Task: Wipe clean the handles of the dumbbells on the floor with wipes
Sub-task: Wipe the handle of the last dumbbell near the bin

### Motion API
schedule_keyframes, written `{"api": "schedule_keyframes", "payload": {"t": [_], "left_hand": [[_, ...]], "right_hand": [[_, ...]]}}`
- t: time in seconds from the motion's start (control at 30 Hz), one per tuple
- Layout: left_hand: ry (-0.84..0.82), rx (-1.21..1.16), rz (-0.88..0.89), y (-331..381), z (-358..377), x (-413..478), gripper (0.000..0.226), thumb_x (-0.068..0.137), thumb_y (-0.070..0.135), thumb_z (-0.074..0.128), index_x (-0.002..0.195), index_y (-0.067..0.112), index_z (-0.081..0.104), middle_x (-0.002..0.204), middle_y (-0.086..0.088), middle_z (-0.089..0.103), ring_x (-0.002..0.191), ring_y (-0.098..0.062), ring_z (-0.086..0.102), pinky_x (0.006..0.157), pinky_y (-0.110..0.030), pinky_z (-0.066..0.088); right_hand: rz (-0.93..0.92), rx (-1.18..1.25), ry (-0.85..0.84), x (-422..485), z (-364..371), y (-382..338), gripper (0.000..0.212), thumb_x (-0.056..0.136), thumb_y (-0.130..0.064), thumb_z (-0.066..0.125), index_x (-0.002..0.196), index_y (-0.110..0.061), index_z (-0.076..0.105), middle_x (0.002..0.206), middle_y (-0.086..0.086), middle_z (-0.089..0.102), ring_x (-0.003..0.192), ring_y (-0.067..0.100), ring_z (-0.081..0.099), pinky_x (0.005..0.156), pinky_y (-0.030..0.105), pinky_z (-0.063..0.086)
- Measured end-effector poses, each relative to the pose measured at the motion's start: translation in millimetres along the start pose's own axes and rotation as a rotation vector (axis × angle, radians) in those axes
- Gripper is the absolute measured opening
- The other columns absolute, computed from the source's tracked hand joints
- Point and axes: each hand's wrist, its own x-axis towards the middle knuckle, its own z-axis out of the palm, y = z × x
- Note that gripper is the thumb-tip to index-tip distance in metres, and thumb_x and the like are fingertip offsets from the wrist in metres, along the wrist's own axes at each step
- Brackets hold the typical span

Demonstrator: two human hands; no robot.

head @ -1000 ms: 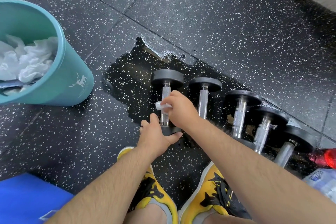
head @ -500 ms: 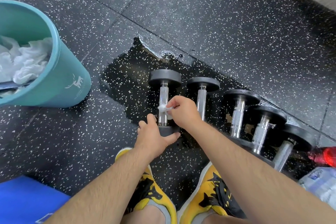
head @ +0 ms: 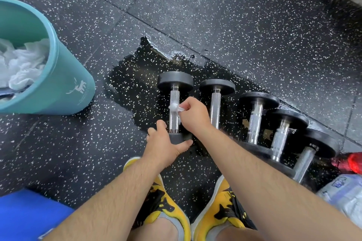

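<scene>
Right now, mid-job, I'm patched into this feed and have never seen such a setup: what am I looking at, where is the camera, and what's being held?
There is no machine here: a person works with two bare hands, and the single picture comes from a camera worn on the head, looking down past the arms and yellow shoes. On the speckled rubber floor lie five dumbbells in a row, on a dark wet patch. The left hand grips the near end weight of the leftmost dumbbell. The right hand pinches a small white wipe against that dumbbell's metal handle. At left stands a teal bin holding crumpled white wipes; a blue mat shows at lower left. A red object and a plastic pack sit at the right edge.
</scene>
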Motion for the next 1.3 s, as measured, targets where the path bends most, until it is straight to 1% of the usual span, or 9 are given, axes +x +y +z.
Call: {"api": "schedule_keyframes", "payload": {"t": [0.13,0.33,0.5,0.67,0.83,0.97,1.1,1.23,1.3], "left_hand": [[-0.005,0.001,-0.007,0.8,-2.6,0.4,0.092,0.065,0.067,0.082,0.128,0.024,0.03,0.123,-0.006,0.037,0.112,-0.029,0.051,0.092,-0.046,0.054],[-0.001,0.016,-0.016,3.1,-1.8,-1.0,0.099,0.065,0.068,0.083,0.134,0.022,0.029,0.127,-0.007,0.036,0.116,-0.029,0.048,0.096,-0.048,0.052],[-0.002,-0.019,-0.026,2.6,-3.2,-2.9,0.097,0.067,0.065,0.084,0.136,0.024,0.029,0.128,-0.007,0.037,0.121,-0.029,0.045,0.099,-0.048,0.05],[0.002,-0.009,-0.036,5.3,-3.2,-2.6,0.098,0.066,0.067,0.084,0.133,0.022,0.028,0.127,-0.006,0.036,0.12,-0.028,0.045,0.099,-0.047,0.05],[-0.003,-0.016,-0.029,3.2,-3.0,-3.5,0.107,0.067,0.067,0.082,0.145,0.025,0.021,0.132,-0.008,0.036,0.125,-0.029,0.044,0.098,-0.045,0.049],[-0.003,-0.001,-0.037,3.8,-3.1,-1.5,0.114,0.066,0.071,0.08,0.149,0.025,0.017,0.13,-0.009,0.036,0.122,-0.03,0.044,0.098,-0.047,0.05],[-0.013,0.005,-0.038,2.5,-2.8,-1.7,0.113,0.068,0.071,0.08,0.149,0.026,0.016,0.13,-0.009,0.035,0.122,-0.029,0.043,0.097,-0.047,0.051],[-0.017,-0.01,-0.043,-0.4,-2.3,-0.2,0.117,0.064,0.073,0.08,0.15,0.028,0.015,0.133,-0.01,0.034,0.122,-0.03,0.045,0.098,-0.048,0.052],[-0.021,-0.004,-0.046,0.3,-1.6,0.2,0.119,0.064,0.074,0.08,0.152,0.027,0.014,0.134,-0.01,0.034,0.123,-0.031,0.046,0.099,-0.048,0.052]], "right_hand": [[-0.161,-0.144,-0.123,-16.7,5.1,-2.2,0.01,0.088,-0.023,0.069,0.095,-0.021,0.075,0.085,-0.005,0.064,0.074,0.007,0.058,0.069,0.03,0.05],[-0.379,-0.437,-0.087,3.1,11.3,-6.2,0.026,0.094,-0.011,0.06,0.116,-0.018,0.074,0.108,0.002,0.055,0.097,0.022,0.058,0.086,0.037,0.051],[-0.36,-0.694,-0.403,0.0,4.5,-17.4,0.027,0.097,-0.014,0.057,0.117,-0.023,0.072,0.106,-0.005,0.048,0.095,0.019,0.056,0.079,0.033,0.049],[-0.432,-0.667,-0.241,7.8,-6.6,-18.5,0.032,0.092,-0.007,0.062,0.12,-0.019,0.071,0.11,0.001,0.052,0.096,0.023,0.059,0.081,0.034,0.05],[-0.445,-0.711,-0.441,4.4,-1.8,-6.4,0.028,0.094,-0.011,0.063,0.116,-0.026,0.074,0.101,-0.004,0.048,0.088,0.017,0.055,0.072,0.031,0.045],[-0.457,-0.634,-0.387,12.9,-13.6,-2.4,0.03,0.09,-0.007,0.066,0.111,-0.026,0.076,0.096,-0.008,0.051,0.088,0.014,0.054,0.077,0.031,0.049],[-0.381,-0.394,-0.2,1.7,-7.1,11.2,0.025,0.086,-0.004,0.069,0.098,-0.024,0.077,0.093,-0.004,0.056,0.085,0.016,0.057,0.077,0.033,0.05],[-0.267,-0.4,-0.304,-5.5,-14.2,9.0,0.035,0.088,0.001,0.055,0.088,-0.026,0.077,0.092,-0.007,0.061,0.083,0.011,0.058,0.079,0.036,0.055],[-0.221,-0.388,-0.263,-3.5,-18.4,8.5,0.039,0.085,0.004,0.051,0.084,-0.024,0.077,0.087,-0.007,0.063,0.078,0.011,0.058,0.077,0.036,0.056]]}}
